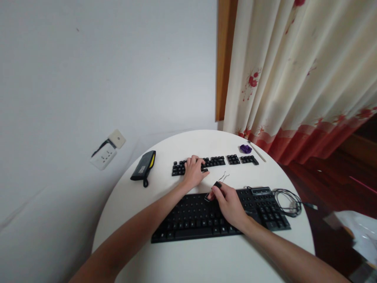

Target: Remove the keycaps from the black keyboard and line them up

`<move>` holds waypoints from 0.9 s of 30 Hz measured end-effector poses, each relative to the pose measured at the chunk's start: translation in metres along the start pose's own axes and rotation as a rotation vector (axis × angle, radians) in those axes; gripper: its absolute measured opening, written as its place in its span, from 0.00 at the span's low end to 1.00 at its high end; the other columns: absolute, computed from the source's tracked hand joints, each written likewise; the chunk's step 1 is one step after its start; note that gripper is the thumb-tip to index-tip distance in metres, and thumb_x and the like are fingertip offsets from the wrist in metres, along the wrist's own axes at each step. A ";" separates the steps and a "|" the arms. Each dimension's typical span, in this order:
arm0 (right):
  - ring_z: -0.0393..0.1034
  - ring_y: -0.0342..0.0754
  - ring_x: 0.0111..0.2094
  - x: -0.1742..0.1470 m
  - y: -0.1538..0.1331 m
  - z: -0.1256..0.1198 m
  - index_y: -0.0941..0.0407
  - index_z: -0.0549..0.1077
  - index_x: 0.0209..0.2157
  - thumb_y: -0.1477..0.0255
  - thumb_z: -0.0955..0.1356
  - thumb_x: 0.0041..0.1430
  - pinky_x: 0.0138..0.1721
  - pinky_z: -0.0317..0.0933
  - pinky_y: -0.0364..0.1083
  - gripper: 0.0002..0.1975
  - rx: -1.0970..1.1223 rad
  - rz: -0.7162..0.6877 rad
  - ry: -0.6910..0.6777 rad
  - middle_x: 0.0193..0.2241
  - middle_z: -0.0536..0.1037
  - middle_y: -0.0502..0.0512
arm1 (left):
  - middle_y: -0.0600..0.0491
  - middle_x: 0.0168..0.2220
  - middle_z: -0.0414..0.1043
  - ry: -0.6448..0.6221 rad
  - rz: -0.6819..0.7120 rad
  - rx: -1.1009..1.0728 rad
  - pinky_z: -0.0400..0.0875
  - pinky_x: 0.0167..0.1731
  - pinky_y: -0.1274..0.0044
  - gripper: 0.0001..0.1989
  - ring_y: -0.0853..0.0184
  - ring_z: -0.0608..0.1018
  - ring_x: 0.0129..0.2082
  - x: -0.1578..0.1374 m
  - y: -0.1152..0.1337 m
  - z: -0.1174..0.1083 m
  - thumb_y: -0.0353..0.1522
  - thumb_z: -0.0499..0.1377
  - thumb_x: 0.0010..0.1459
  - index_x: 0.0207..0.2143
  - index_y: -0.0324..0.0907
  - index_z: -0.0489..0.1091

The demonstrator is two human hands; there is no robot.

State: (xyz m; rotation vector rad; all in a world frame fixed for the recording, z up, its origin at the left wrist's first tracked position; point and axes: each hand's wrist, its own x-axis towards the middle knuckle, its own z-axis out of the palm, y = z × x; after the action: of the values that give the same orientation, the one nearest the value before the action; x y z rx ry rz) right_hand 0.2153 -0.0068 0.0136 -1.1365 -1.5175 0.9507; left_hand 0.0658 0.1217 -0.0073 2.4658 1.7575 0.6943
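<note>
My left hand [194, 172] reaches over the rows of loose black keycaps [216, 161] behind the keyboard, fingers bent and thumb apart, its fingertips among the keycaps. Whether a fingertip presses on one is hidden. In my right hand [228, 199] is a keycap puller [218, 184] with a black handle, its two wire prongs pointing up and away from me. This hand hovers over the middle of the black keyboard [191, 220]. Bare key stems show in the keyboard's upper rows, while the lowest rows and the number pad still carry caps.
Behind on the left lies a dark pouch [143, 166] with a yellow strip. A purple crumpled cloth [245, 149] and a thin brush [257, 151] lie at the back right. The coiled cable [290, 202] hangs its plug past the round white table's [141, 255] right edge. A wall stands close behind.
</note>
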 end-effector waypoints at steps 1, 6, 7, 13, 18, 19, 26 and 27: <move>0.72 0.47 0.30 0.000 0.000 0.000 0.56 0.72 0.27 0.66 0.61 0.68 0.37 0.62 0.44 0.17 0.002 -0.002 0.000 0.26 0.77 0.52 | 0.51 0.49 0.60 0.001 -0.004 -0.001 0.59 0.50 0.66 0.22 0.57 0.63 0.50 0.000 0.000 0.000 0.38 0.70 0.46 0.42 0.46 0.68; 0.72 0.48 0.30 -0.001 0.002 0.000 0.56 0.72 0.27 0.65 0.61 0.68 0.37 0.62 0.45 0.18 -0.001 -0.001 -0.011 0.26 0.77 0.52 | 0.50 0.50 0.60 0.007 -0.011 -0.032 0.59 0.51 0.64 0.22 0.55 0.63 0.50 0.001 -0.002 -0.002 0.37 0.70 0.46 0.44 0.46 0.68; 0.72 0.48 0.30 -0.001 0.002 0.000 0.56 0.72 0.27 0.64 0.61 0.68 0.37 0.63 0.45 0.18 -0.004 0.000 -0.012 0.26 0.77 0.52 | 0.50 0.50 0.60 0.003 -0.016 -0.037 0.59 0.51 0.64 0.22 0.55 0.63 0.50 0.001 -0.002 -0.002 0.37 0.70 0.47 0.44 0.46 0.68; 0.72 0.47 0.31 0.000 0.000 0.000 0.56 0.72 0.27 0.64 0.61 0.68 0.38 0.62 0.44 0.18 -0.011 0.002 -0.018 0.26 0.77 0.52 | 0.49 0.50 0.60 0.007 -0.013 -0.027 0.59 0.51 0.63 0.24 0.54 0.63 0.51 0.003 -0.004 -0.003 0.37 0.70 0.46 0.46 0.46 0.69; 0.72 0.47 0.31 0.002 -0.001 -0.004 0.57 0.73 0.27 0.66 0.61 0.68 0.37 0.62 0.44 0.17 -0.028 -0.011 -0.007 0.26 0.77 0.52 | 0.49 0.51 0.63 0.000 -0.008 -0.055 0.61 0.51 0.63 0.26 0.54 0.64 0.51 -0.003 -0.005 -0.016 0.39 0.69 0.48 0.49 0.47 0.69; 0.71 0.47 0.31 0.003 -0.001 -0.006 0.57 0.73 0.27 0.66 0.62 0.68 0.37 0.62 0.44 0.17 -0.039 -0.015 0.000 0.26 0.77 0.52 | 0.50 0.50 0.64 -0.003 -0.003 -0.073 0.61 0.51 0.63 0.24 0.55 0.65 0.50 -0.006 -0.006 -0.021 0.38 0.68 0.49 0.49 0.47 0.69; 0.66 0.45 0.26 0.016 -0.006 -0.029 0.57 0.71 0.26 0.65 0.62 0.67 0.29 0.59 0.43 0.17 -0.129 -0.047 -0.091 0.22 0.72 0.50 | 0.52 0.44 0.71 -0.132 0.141 -0.312 0.64 0.51 0.69 0.08 0.62 0.71 0.46 -0.052 -0.001 -0.059 0.30 0.58 0.60 0.43 0.45 0.71; 0.65 0.45 0.26 0.017 -0.007 -0.031 0.57 0.72 0.26 0.66 0.62 0.67 0.29 0.58 0.43 0.17 -0.144 -0.064 -0.132 0.22 0.72 0.50 | 0.52 0.42 0.72 -0.172 0.146 -0.354 0.65 0.49 0.70 0.07 0.63 0.72 0.45 -0.061 0.003 -0.063 0.30 0.57 0.61 0.42 0.44 0.71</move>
State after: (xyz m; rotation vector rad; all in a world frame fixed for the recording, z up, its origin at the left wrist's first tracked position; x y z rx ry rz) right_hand 0.2431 0.0087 0.0313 -1.1374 -1.7421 0.8999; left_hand 0.0285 0.0513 0.0297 2.3433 1.2799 0.7067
